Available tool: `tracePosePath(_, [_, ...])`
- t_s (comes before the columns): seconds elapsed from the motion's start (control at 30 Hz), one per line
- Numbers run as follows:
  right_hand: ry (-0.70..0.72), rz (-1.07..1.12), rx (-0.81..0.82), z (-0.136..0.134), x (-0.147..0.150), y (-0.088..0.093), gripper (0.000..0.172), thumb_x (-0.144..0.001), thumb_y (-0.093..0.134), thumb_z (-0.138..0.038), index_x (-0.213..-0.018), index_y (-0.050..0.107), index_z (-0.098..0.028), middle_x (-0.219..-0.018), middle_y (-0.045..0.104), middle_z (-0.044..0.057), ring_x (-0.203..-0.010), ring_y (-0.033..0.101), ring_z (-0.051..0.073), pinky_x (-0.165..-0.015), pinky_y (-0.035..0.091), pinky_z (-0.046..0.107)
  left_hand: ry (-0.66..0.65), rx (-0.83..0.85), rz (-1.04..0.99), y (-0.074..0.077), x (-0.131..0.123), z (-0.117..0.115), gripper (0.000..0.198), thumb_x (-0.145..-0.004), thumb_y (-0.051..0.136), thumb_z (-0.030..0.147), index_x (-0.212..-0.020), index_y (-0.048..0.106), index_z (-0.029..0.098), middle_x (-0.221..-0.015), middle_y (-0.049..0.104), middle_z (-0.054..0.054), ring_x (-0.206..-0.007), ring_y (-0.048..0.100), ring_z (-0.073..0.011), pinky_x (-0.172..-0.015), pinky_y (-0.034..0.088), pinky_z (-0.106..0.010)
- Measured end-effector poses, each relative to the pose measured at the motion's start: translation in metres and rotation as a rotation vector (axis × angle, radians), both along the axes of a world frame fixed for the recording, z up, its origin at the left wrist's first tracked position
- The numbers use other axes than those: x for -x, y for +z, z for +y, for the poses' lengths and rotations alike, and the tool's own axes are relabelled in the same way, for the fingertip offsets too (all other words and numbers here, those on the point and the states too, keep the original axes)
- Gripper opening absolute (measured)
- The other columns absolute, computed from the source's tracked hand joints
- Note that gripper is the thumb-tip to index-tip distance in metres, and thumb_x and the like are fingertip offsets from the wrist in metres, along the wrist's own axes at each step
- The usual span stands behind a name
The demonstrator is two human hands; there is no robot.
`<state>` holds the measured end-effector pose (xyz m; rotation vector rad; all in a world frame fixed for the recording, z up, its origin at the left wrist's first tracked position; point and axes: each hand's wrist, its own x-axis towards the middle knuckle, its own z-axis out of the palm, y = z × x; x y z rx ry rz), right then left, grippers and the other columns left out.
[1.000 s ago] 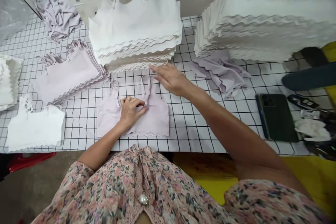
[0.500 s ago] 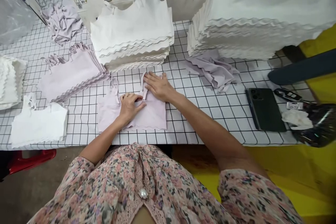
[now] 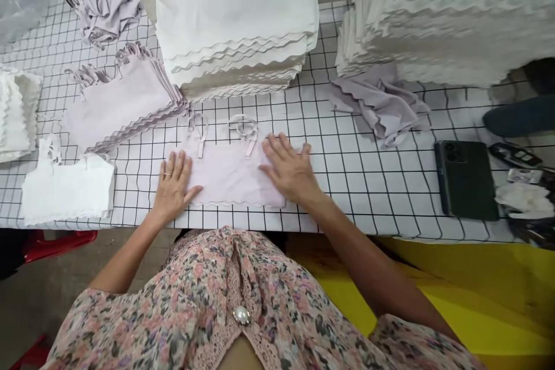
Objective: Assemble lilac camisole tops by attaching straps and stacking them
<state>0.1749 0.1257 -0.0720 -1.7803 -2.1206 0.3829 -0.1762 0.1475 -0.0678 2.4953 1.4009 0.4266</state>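
A pale lilac camisole top (image 3: 232, 176) lies flat in front of me, its two thin straps curled above its upper edge and its wavy hem towards me. My left hand (image 3: 173, 185) rests flat on its left side, fingers stretched out. On the right side, my right hand (image 3: 288, 167) lies with fingers spread over the cloth. Neither hand grips anything. Up and to the left is a stack of lilac tops (image 3: 124, 101) with scalloped hems. A small pile of white tops (image 3: 67, 188) sits at the table's front left.
Tall stacks of white tops (image 3: 243, 17) and more white garments (image 3: 459, 29) stand at the back of the checked tablecloth (image 3: 347, 185). Crumpled lilac cloth (image 3: 377, 101) lies below the right stack. A dark phone (image 3: 466, 179) and a car key (image 3: 515, 155) are at the right.
My left hand has let go of the strap area and moved left to the top's side. My right hand has slid right and down off the strap. Both straps now lie curled; the view has shifted.
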Motion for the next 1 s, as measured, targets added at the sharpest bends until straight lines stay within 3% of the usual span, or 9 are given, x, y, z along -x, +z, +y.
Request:
tracePosePath(0.1, [-0.141,0.151,-0.178,0.001,-0.034,0.011,0.047,-0.111,0.040,-0.045,-0.135,0.072,-0.021,-0.144,0.070,0.017,-0.135,0.064,0.037,-0.112,0.049,0.066,0.207,-0.079,-0.111,0.003,0.022,0.010,0.073,-0.105,0.058,0.061,-0.167,0.041,0.026,-0.173,0.042,-0.018,-0.165,0.035,-0.0379,-0.133,0.031,-0.063])
tracePosePath(0.17, [-0.177,0.203,-0.263,0.005,-0.036,0.018,0.040,-0.109,0.046,-0.045,-0.116,0.077,-0.021,-0.122,0.076,0.016,-0.116,0.069,0.035,-0.104,0.054,0.059,0.296,-0.140,-0.163,0.008,0.023,0.014,0.063,-0.104,0.063,0.056,-0.158,0.052,0.024,-0.163,0.053,-0.019,-0.154,0.049,-0.0356,-0.128,0.039,-0.058])
tracePosePath(0.23, [-0.182,0.189,-0.284,0.018,-0.025,0.020,0.035,-0.107,0.052,-0.046,-0.105,0.078,-0.023,-0.109,0.075,0.014,-0.107,0.068,0.035,-0.100,0.054,0.059,0.274,-0.165,-0.185,0.013,0.012,0.018,0.052,-0.103,0.065,0.051,-0.148,0.060,0.025,-0.154,0.061,-0.017,-0.146,0.056,-0.0329,-0.124,0.043,-0.055])
tracePosePath(0.33, [-0.188,0.148,-0.271,0.057,-0.002,0.017,0.033,-0.103,0.059,-0.052,-0.098,0.076,-0.023,-0.104,0.071,0.014,-0.109,0.063,0.038,-0.101,0.049,0.066,0.159,-0.144,-0.173,0.021,-0.019,0.025,0.041,-0.104,0.065,0.047,-0.139,0.066,0.025,-0.149,0.065,-0.014,-0.147,0.056,-0.0320,-0.124,0.042,-0.054])
tracePosePath(0.43, [-0.196,0.175,-0.218,0.105,0.013,0.009,0.042,-0.101,0.060,-0.060,-0.089,0.072,-0.021,-0.099,0.069,0.015,-0.113,0.057,0.040,-0.105,0.041,0.076,0.076,-0.117,-0.145,0.027,-0.043,0.030,0.036,-0.106,0.062,0.041,-0.138,0.067,0.024,-0.150,0.066,-0.014,-0.152,0.051,-0.0323,-0.125,0.038,-0.054])
tracePosePath(0.53, [-0.174,0.218,-0.111,0.139,0.016,0.002,0.045,-0.102,0.058,-0.058,-0.078,0.067,-0.020,-0.092,0.067,0.017,-0.114,0.054,0.041,-0.105,0.035,0.083,0.028,-0.094,-0.134,0.026,-0.050,0.033,0.036,-0.106,0.061,0.037,-0.140,0.066,0.024,-0.151,0.066,-0.014,-0.155,0.050,-0.0326,-0.125,0.037,-0.054])
tracePosePath(0.73, [-0.241,0.181,-0.082,0.150,0.007,-0.008,0.024,-0.098,0.055,-0.035,-0.082,0.067,-0.023,-0.097,0.069,0.016,-0.116,0.053,0.039,-0.097,0.047,0.068,0.043,-0.115,-0.145,0.020,-0.032,0.025,0.036,-0.108,0.058,0.036,-0.142,0.064,0.025,-0.152,0.066,-0.013,-0.154,0.053,-0.0313,-0.132,0.033,-0.057])
tracePosePath(0.87, [-0.267,0.237,-0.127,0.155,0.002,-0.011,0.032,-0.099,0.050,-0.043,-0.087,0.071,-0.023,-0.098,0.067,0.018,-0.117,0.051,0.040,-0.099,0.045,0.070,-0.002,-0.104,-0.125,0.016,-0.025,0.015,0.048,-0.111,0.052,0.033,-0.159,0.050,0.027,-0.162,0.058,-0.013,-0.162,0.043,-0.0305,-0.137,0.026,-0.060])
tracePosePath(1.0, [-0.280,0.210,-0.122,0.147,0.001,-0.001,0.042,-0.104,0.039,-0.045,-0.103,0.074,-0.021,-0.107,0.066,0.021,-0.121,0.051,0.042,-0.105,0.041,0.074,-0.018,-0.050,-0.073,0.012,-0.016,0.010,0.056,-0.112,0.049,0.042,-0.165,0.043,0.025,-0.169,0.050,-0.015,-0.165,0.036,-0.0332,-0.137,0.024,-0.063])
